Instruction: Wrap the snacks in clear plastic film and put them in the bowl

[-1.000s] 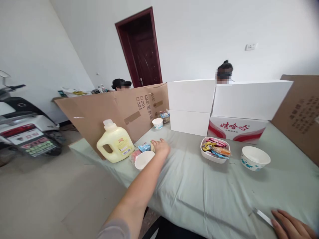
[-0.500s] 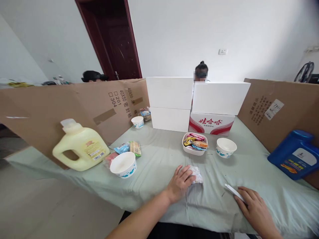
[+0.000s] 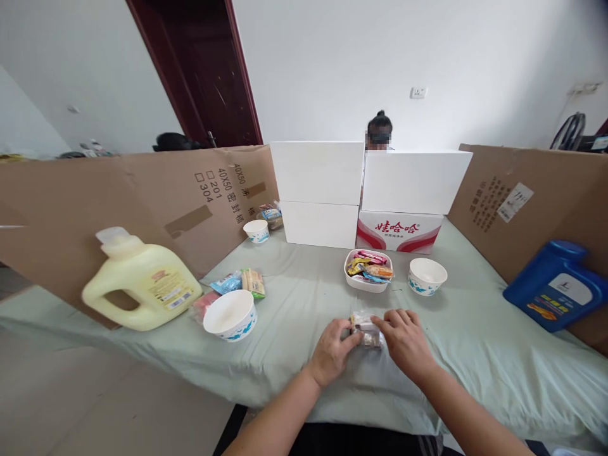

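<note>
Currently, a small packet (image 3: 372, 341) is pinched by the left hand (image 3: 331, 349); across it, a white tool (image 3: 365, 327) is held by the right hand (image 3: 405, 341).

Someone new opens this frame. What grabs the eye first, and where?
Probably the pale-yellow jug at the left of the cloth-covered table, with the blue bottle opposite at the right. Next, the big white boxes at the back, one above a red-and-white carton. Front and centre, the left hand and right hand meet at a small clear-wrapped packet.
</note>
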The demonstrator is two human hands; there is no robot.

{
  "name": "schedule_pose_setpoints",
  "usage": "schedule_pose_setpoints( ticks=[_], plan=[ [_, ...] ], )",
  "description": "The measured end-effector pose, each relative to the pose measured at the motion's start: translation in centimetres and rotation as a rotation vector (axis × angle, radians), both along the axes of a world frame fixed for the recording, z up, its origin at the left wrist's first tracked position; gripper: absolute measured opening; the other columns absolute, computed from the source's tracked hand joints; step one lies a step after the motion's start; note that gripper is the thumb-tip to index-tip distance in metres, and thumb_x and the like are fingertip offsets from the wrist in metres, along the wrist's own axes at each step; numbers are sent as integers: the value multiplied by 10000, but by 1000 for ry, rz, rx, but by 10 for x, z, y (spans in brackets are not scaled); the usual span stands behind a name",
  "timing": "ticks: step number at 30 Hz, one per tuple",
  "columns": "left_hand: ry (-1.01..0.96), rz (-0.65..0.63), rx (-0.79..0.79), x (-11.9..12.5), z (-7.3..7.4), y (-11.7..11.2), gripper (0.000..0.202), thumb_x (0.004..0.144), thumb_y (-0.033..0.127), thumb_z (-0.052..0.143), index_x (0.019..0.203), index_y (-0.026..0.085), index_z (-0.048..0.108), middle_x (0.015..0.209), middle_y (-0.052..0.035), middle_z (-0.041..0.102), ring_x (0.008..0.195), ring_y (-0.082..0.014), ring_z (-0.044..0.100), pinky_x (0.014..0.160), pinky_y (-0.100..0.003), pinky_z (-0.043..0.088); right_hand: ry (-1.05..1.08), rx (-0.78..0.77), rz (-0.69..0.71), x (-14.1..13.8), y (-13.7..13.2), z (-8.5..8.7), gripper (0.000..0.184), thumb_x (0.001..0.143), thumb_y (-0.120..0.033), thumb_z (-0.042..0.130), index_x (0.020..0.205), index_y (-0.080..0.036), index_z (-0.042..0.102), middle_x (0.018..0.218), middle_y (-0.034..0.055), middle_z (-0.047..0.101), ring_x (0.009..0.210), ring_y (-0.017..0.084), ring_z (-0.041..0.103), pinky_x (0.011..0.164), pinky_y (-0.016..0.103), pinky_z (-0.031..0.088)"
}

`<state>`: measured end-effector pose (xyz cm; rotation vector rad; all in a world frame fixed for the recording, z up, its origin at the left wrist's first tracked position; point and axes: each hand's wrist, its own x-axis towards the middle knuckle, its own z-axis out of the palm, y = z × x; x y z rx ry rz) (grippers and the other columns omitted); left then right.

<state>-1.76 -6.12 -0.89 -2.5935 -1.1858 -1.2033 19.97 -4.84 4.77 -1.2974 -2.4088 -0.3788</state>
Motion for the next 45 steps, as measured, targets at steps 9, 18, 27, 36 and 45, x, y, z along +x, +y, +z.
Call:
schedule_pose_setpoints(
  ticks=[9, 18, 27, 36, 45],
  plan=[
    [8, -63, -99, -3, 0, 3, 458, 935, 233, 461, 1374, 200, 334, 1398, -175, 435, 1252, -275, 479, 995, -473, 453, 15, -53, -319, 127, -8, -58, 332, 886, -191, 462, 1124, -299, 668, 897, 49, 658, 834, 217, 572, 740, 355, 372],
    [-31, -112, -109, -6, -7, 6, 761, 900, 479, 556, 1488, 224, 146, 1465, -206, 323, 1348, -340, 373, 1017, -524, 428, 192, -23, -92, 48, -10, -37, 349, 938, -226, 413, 1225, -273, 606, 953, 67, 645, 854, 201, 574, 733, 327, 426],
    [-36, -115, -254, -1, 7, 0, 613, 718, 200, 655, 1291, 204, 437, 1309, -143, 509, 1205, -295, 509, 1011, -487, 454, 82, -48, -35, 55, -8, -36, 368, 922, -165, 434, 1222, -285, 610, 958, 58, 650, 858, 194, 573, 735, 320, 407],
    [-129, -97, -184, -6, -9, 4, 803, 784, 148, 540, 1473, 162, 128, 1399, -196, 420, 1298, -310, 435, 1035, -522, 430, 295, -38, -168, 72, -4, -45, 417, 875, -441, 536, 1234, -233, 577, 1187, 101, 616, 1098, 274, 544, 906, 425, 442],
    [-170, -26, -153, -5, 10, 4, 208, 927, 187, 436, 984, 192, 636, 1038, -95, 638, 1033, -225, 577, 911, -417, 500, 748, -329, -52, -2, 13, -30, 329, 833, -444, 505, 989, -211, 677, 894, 67, 701, 830, 220, 645, 812, 383, 507]
  ],
)
